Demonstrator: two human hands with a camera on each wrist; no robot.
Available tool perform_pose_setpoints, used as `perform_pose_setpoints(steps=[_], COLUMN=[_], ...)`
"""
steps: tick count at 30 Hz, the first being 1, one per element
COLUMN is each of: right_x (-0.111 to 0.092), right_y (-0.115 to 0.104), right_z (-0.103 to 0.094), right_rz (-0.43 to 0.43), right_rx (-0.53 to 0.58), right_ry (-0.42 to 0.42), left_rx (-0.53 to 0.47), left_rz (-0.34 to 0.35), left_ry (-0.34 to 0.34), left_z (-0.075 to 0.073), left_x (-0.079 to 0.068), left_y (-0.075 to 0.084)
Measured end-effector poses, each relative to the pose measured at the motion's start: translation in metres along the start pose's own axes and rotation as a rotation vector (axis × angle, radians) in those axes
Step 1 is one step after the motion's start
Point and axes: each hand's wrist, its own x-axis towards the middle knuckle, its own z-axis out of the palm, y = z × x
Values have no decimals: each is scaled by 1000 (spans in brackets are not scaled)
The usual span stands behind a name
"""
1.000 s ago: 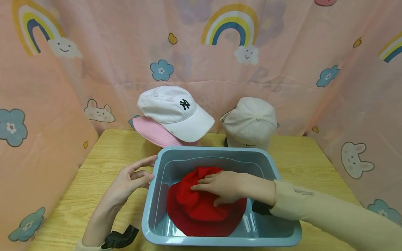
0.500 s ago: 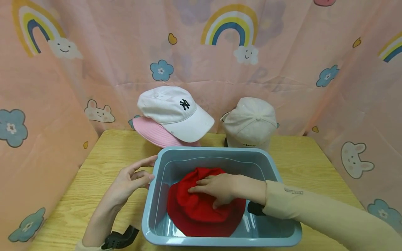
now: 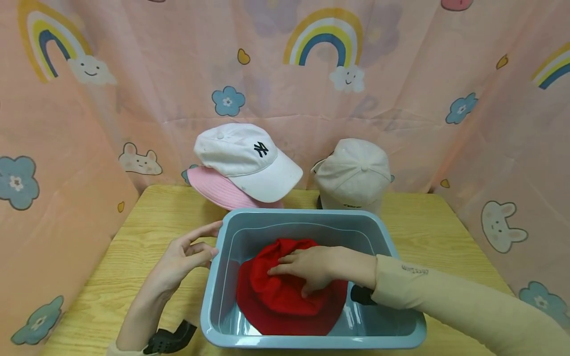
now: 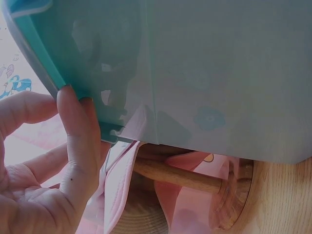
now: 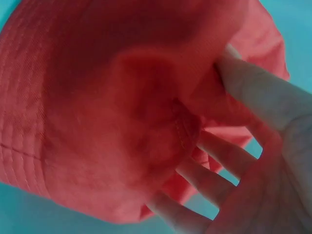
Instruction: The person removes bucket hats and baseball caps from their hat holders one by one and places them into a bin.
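Note:
A red bucket hat [image 3: 289, 296] lies brim down, its crown creased, inside a light blue plastic tub [image 3: 311, 341]. My right hand [image 3: 311, 267] is on the crown from the right. In the right wrist view, the thumb and fingers [image 5: 204, 185] of that hand pinch the folded red fabric [image 5: 97, 122], with fingertips sunk into it. At the tub's left side my left hand [image 3: 182, 257] holds the rim. In the left wrist view its fingers [image 4: 78, 131] curl at the tub's edge [image 4: 44, 73].
Behind the tub, a white baseball cap [image 3: 240, 153] rests over a pink hat [image 3: 218, 188]. To its right stands a cream cap [image 3: 356, 170]. The left wrist view shows a wooden stand [image 4: 180, 175] beneath. Pink patterned cloth [image 3: 178, 59] encloses the wooden table [image 3: 133, 237].
My right hand has shifted slightly left on the hat, and the crown has bunched up a little more beneath it. The left hand stays at the tub's rim.

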Motion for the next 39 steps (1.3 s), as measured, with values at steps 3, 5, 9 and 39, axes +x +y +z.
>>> perform_pose_setpoints(steps=[3, 5, 9, 39], right_x=[-5, -9, -18, -70], right_y=[2, 3, 6, 29], right_z=[-6, -10, -18, -33], right_rz=[-6, -4, 14, -5], right_rx=[30, 44, 64, 179], right_ry=[-5, -6, 7, 170], left_rx=[-2, -5, -11, -16], left_rz=[-4, -4, 2, 7], left_ry=[-1, -4, -6, -9], left_z=[0, 0, -1, -1], left_x=[0, 0, 1, 1], left_y=[0, 0, 0, -2])
